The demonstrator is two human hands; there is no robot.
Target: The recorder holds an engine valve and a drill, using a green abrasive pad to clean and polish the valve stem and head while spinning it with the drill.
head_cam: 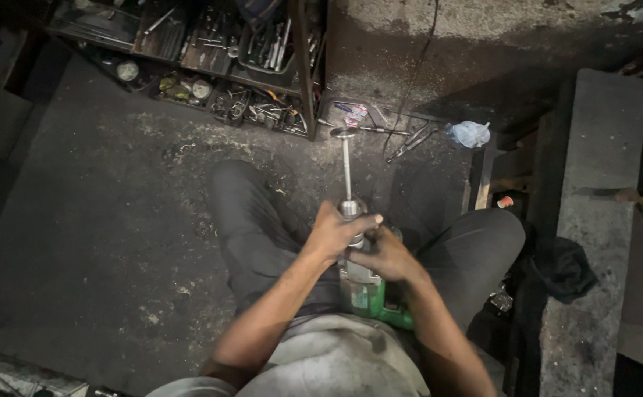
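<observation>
1. While I am looking down over the lap, I am seeing the left hand [334, 231] wrapping its fingers [362, 220] closed over the silver collar at the far end of the green power tool [366, 290].
2. I am seeing the right hand [385, 254] lying just right of it, its fingers curled shut on the tool's grey body, the two hands touching each other.
3. I am finding the tool lying between the two dark-trousered knees, near the middle of the view, its green housing pointing near and right.
4. I am watching a long metal rod [346, 165] standing out of the collar toward the far side, ending in a small round disc [342, 132].
5. I am noting a shelf rack [211, 51] full of hand tools sitting far and left on the floor [101, 213].
6. I am spotting a crumpled clear bag [469, 134] lying far right, near a concrete ledge [594, 220] with a dark cloth [566, 268] on it.
</observation>
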